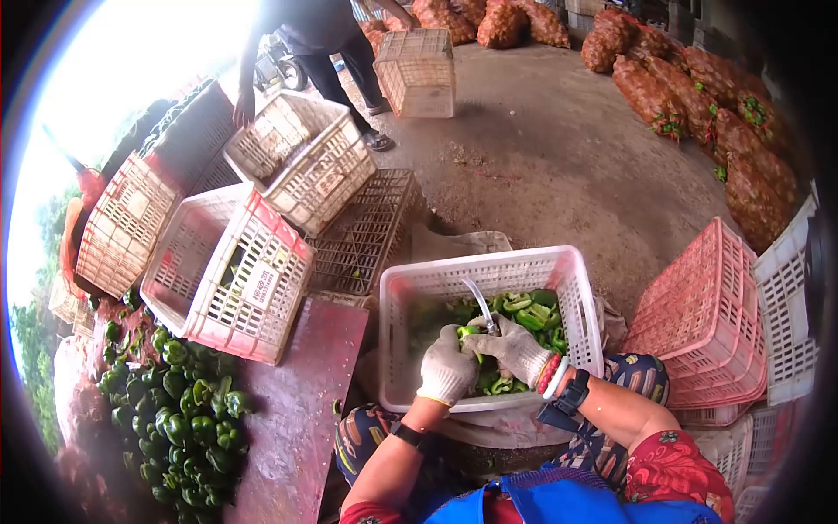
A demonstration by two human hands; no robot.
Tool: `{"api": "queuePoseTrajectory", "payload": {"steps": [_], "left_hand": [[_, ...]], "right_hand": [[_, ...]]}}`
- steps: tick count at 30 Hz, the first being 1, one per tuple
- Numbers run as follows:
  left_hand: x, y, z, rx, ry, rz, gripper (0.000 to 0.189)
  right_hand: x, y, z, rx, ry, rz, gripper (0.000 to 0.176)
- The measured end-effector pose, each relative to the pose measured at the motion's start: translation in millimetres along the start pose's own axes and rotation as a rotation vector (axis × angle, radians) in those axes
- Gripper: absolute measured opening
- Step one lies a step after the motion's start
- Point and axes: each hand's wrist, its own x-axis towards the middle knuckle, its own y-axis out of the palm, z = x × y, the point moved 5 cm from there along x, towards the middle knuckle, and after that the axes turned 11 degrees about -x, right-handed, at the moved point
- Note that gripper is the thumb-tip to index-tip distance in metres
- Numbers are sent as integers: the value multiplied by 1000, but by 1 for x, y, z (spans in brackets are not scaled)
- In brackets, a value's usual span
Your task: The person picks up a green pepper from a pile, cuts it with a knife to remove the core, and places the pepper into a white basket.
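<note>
Both hands, in pale work gloves, are over a white-and-pink plastic crate (403, 348) that holds cut green peppers (534, 316). My left hand (448, 365) is closed round a green pepper (468, 332), mostly hidden by the glove. My right hand (515, 348) touches the same spot, its fingers closed at a metal tool (491, 325). A clear curved tube or strip (477, 297) rises from there. The two hands are close together, and the fingertips are partly hidden.
Whole green peppers (179, 419) lie left of a reddish board (301, 393). Crates (253, 278) stand at the left, more stacked crates (698, 323) at the right. Full net sacks (663, 87) line the back right. Another person (327, 44) holds two crates.
</note>
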Motion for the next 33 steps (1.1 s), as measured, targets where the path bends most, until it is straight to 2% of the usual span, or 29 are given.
{"api": "queuePoseTrajectory", "payload": {"steps": [1,2,5,7,9,11,12,15,16,17,19,20,23,25,27,30,31,32,33], "left_hand": [[3,-1,3,-97,4,24,35],[6,-1,6,-256,-111,109,34],[7,0,9,-256,-156,172,32],[6,2,11,-74,-61,79,34],[4,3,5,20,-64,68,36],[8,7,18,-155,-105,137,37],[6,11,22,-331,-185,180,38],[1,4,5,-716,-182,171,41],[3,8,13,-723,-189,154,48],[4,12,18,-606,-174,135,48],[7,17,25,-365,-137,100,48],[6,16,21,-215,-23,28,46],[3,9,5,-25,-72,81,44],[4,9,5,-42,-63,45,44],[1,7,0,-85,-68,15,40],[-4,5,-5,-505,-104,38,24],[-5,8,-5,-725,-238,104,25],[-4,7,-6,-808,-225,107,28],[-3,6,-5,-891,-209,109,31]], "right_hand": [[0,-2,1,43,73,48,47],[3,-2,-1,115,107,36,45],[-4,-4,9,-44,39,27,47],[2,-4,-1,-58,53,38,50],[-3,-4,1,-5,66,42,47],[0,-7,-6,-38,65,54,52],[1,-10,-8,-56,62,60,55],[2,-16,-2,-27,26,60,53],[0,-15,0,-17,50,29,49],[-2,-14,7,-48,31,-27,41],[26,-3,-37,-119,-180,-206,40],[20,-2,-30,-229,-209,-234,41],[3,-5,-7,-544,-321,-314,43],[0,-5,-5,-502,-388,-329,43],[4,-7,-8,-436,-358,-300,43],[4,-13,-2,-340,-265,-219,44],[3,-14,1,-306,-228,-185,45],[4,-14,6,-246,-299,-210,44],[4,-17,4,-137,-187,-149,44]]}}
